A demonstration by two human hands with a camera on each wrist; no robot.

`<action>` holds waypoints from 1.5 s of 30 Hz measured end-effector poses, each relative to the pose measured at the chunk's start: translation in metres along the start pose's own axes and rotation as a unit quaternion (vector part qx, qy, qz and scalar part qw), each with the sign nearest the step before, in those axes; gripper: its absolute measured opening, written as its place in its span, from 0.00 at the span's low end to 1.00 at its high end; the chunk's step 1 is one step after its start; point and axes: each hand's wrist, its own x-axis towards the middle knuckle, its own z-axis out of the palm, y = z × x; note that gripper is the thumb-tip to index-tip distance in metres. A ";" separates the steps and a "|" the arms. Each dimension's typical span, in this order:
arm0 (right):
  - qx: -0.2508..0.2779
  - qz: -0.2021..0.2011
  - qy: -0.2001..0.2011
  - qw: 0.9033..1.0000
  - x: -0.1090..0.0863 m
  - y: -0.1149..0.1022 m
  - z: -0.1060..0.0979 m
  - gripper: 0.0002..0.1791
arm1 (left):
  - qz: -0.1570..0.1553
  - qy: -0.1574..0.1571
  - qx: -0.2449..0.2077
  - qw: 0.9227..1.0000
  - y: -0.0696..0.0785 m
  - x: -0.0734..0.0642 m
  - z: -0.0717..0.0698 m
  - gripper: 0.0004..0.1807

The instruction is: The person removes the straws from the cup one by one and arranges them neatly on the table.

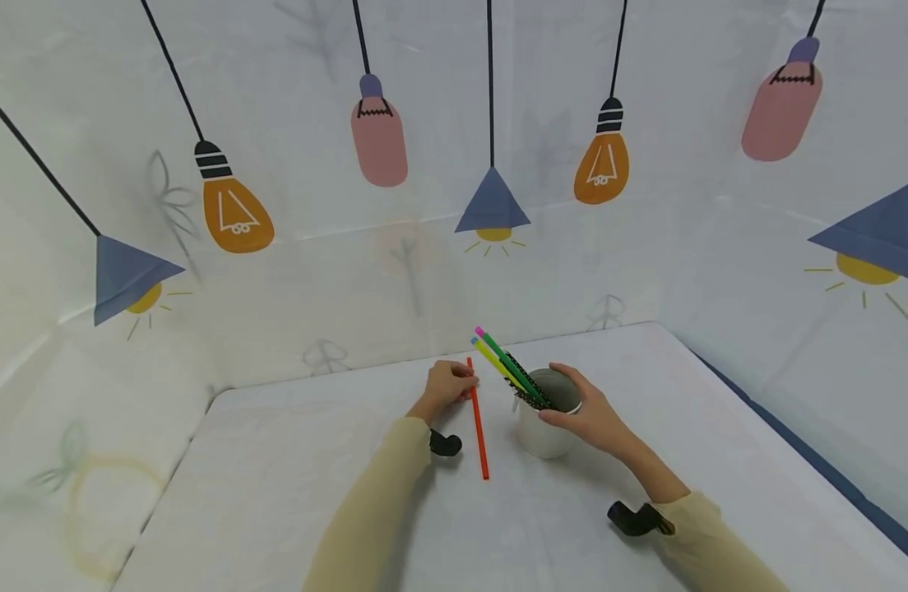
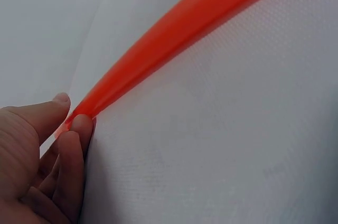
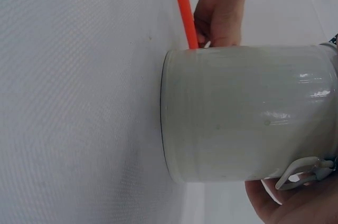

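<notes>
My left hand (image 1: pixel 448 385) pinches a long red straw (image 1: pixel 479 436) near its far end, between thumb and fingertips. In the left wrist view the straw (image 2: pixel 174 34) slants up and to the right from the fingers, close over the white surface. My right hand (image 1: pixel 590 419) grips a whitish pail (image 1: pixel 544 436) around its upper rim, thumb on the near side. The pail stands upright, and a small handle ear (image 3: pixel 303 171) shows on its side. Green (image 1: pixel 509 362), yellow (image 1: pixel 489 355) and black dotted sticks (image 1: pixel 531 378) lean out of it toward the left.
A white-covered table (image 1: pixel 276 477) lies under both hands. Behind it rises a white cloth backdrop (image 1: pixel 291 312) printed with hanging lamps. Black wrist mounts (image 1: pixel 447 445) sit at both cuffs, close to the tabletop.
</notes>
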 end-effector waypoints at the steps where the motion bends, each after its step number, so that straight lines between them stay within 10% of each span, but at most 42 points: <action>1: 0.001 0.001 0.000 1.000 0.000 0.000 0.000 0.44 | 0.001 0.003 -0.001 1.000 -0.001 0.000 -0.001 0.13; 16: 0.003 0.008 -0.002 1.000 -0.001 -0.003 0.002 0.45 | 0.037 0.038 -0.039 0.998 -0.006 -0.028 -0.023 0.12; 33: 0.067 0.093 -0.037 0.993 -0.006 -0.015 -0.009 0.50 | 0.225 -0.012 -0.096 0.970 0.076 -0.100 -0.027 0.11; 39: 0.114 0.108 -0.035 0.987 -0.001 -0.016 -0.009 0.52 | 0.248 -0.004 -0.124 0.961 0.104 -0.130 -0.026 0.14; 45: 0.145 0.122 -0.029 0.981 -0.003 -0.019 -0.009 0.50 | 0.247 0.041 -0.139 0.958 0.101 -0.124 -0.012 0.13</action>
